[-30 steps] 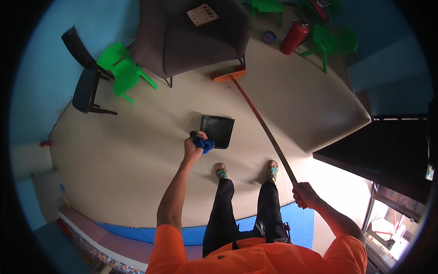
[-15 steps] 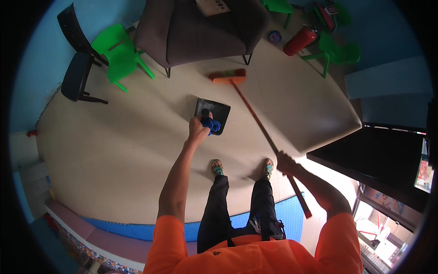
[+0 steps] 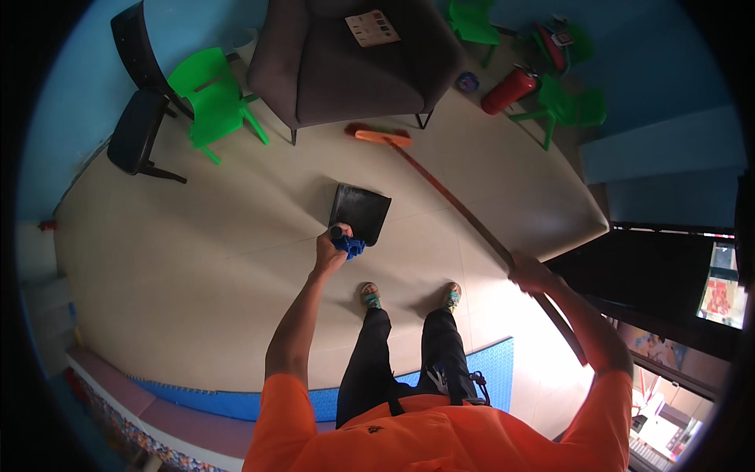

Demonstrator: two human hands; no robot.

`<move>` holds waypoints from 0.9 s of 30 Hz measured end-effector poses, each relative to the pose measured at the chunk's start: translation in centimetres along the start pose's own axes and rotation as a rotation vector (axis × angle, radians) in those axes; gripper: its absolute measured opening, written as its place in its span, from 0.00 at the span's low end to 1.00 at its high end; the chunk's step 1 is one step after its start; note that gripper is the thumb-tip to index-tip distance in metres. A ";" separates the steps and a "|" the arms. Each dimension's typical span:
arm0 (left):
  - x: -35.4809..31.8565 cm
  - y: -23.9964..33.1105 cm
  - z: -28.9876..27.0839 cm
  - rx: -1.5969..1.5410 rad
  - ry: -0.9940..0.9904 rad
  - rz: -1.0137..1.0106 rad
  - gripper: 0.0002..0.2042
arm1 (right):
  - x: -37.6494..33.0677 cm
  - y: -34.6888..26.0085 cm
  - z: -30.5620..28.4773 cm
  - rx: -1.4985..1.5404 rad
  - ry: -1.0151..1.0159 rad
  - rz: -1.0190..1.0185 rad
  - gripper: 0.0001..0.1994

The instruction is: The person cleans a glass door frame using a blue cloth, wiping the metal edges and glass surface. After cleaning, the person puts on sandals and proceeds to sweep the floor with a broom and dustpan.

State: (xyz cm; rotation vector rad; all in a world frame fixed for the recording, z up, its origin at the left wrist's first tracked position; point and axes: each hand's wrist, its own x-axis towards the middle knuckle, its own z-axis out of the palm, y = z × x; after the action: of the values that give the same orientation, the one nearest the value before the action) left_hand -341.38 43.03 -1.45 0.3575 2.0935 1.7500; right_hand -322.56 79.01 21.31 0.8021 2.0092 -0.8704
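My left hand point(image 3: 330, 248) grips the blue handle of a black dustpan point(image 3: 360, 212), which hangs over the beige floor in front of my feet. My right hand point(image 3: 528, 273) is closed around the long dark stick of a broom point(image 3: 464, 212). The broom's orange head point(image 3: 381, 136) rests on the floor beside the front of a dark grey armchair point(image 3: 354, 63). The dustpan sits apart from the broom head, nearer to me and a little to the left.
A green child's chair point(image 3: 212, 98) and a black chair point(image 3: 138, 126) stand at the left. A red fire extinguisher point(image 3: 507, 90) lies near more green chairs point(image 3: 566, 106) at the right. A blue mat point(image 3: 480, 370) lies by my feet. A dark counter point(image 3: 661, 275) is at my right.
The broom head has slid across the floor toward the armchair's front. My right hand has shifted up the stick. The dustpan stays in my left hand, held further forward.
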 end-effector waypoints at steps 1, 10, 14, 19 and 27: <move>-0.5 0.1 -0.4 -0.044 -0.006 -0.048 0.10 | 3.3 0.1 0.4 -0.040 0.076 -0.072 0.08; -4.0 -0.5 -2.9 0.066 -0.013 -0.074 0.14 | 2.4 1.0 11.8 -0.462 -0.197 0.074 0.12; -3.9 0.9 -2.7 0.044 0.039 -0.114 0.14 | -8.3 -0.6 6.0 -0.268 -0.321 0.131 0.08; -6.2 -0.5 -3.5 0.031 -0.002 -0.001 0.12 | -10.2 0.3 3.5 -0.170 -0.148 0.069 0.06; -11.2 1.8 -6.4 0.190 -0.173 0.023 0.08 | 4.8 4.0 7.9 -1.147 -0.351 -0.505 0.15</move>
State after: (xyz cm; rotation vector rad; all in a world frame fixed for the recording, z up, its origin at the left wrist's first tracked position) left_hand -334.30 32.91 2.69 0.5670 2.1407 1.4781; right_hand -318.61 76.12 12.46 -0.4791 1.9641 0.0135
